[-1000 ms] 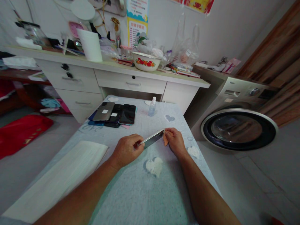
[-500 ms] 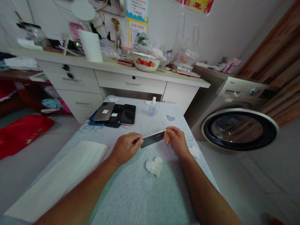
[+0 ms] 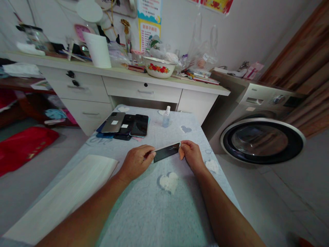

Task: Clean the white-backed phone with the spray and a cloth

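A smartphone with a dark screen and light frame is held sideways above the cloth-covered table, its screen tilted toward me. My left hand is closed on its left end, thumb on the front edge. At the other end, my right hand pinches a small orange cloth against the phone's right edge. Part of the cloth hangs below the fingers. Beyond the phone stands a clear spray bottle with a white cap. Several phones lie in overlapping piles at the back left, among them a grey one and a black one.
A long pale sheet lies along the table's left side. Behind the table is a white desk bearing a flowered enamel basin and a white cylinder. To the right stands a washing machine with a round door.
The phone's screen has tipped slightly more toward me. Both hands keep their holds, the right one still with the orange cloth at the phone's edge.
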The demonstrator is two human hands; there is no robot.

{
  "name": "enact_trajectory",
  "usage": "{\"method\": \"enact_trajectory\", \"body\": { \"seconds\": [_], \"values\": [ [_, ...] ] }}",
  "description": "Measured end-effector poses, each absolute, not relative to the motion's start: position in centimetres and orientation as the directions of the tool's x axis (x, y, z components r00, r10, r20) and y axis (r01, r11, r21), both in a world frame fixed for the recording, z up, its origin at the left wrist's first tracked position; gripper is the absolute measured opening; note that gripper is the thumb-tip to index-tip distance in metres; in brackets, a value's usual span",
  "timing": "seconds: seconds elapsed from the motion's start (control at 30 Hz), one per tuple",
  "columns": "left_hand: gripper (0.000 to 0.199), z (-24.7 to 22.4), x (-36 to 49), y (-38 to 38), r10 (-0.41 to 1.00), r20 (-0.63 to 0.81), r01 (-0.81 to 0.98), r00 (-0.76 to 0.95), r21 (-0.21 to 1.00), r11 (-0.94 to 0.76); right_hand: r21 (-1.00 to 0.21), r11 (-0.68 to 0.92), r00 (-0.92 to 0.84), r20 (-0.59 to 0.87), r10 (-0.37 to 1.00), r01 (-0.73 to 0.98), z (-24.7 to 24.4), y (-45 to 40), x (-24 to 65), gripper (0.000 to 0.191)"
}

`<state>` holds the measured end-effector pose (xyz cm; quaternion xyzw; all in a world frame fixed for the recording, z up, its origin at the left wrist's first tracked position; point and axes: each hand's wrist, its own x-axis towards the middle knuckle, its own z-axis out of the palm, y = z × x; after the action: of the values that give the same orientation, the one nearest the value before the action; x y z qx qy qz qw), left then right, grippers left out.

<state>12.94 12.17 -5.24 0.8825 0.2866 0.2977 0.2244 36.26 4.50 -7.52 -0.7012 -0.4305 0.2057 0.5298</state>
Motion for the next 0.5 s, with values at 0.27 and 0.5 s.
{"method": "enact_trajectory", "body": {
  "seconds": [0.27, 0.5],
  "values": [
    [0.021, -5.15, 13.00, 12.02, 0.647, 0.393, 0.390, 0.653, 0.558, -0.732, -0.863, -0.131, 0.514, 0.162, 0.842, 0.487, -7.12, 4.27, 36.52, 0.024],
    [0.020, -5.24, 13.02, 12.10, 0.646, 0.399, 0.396, 0.651, 0.547, -0.737, -0.991, -0.036, 0.577, 0.046, 0.816, 0.131, -6.60, 4.38, 36.13, 0.022]
  ]
}}
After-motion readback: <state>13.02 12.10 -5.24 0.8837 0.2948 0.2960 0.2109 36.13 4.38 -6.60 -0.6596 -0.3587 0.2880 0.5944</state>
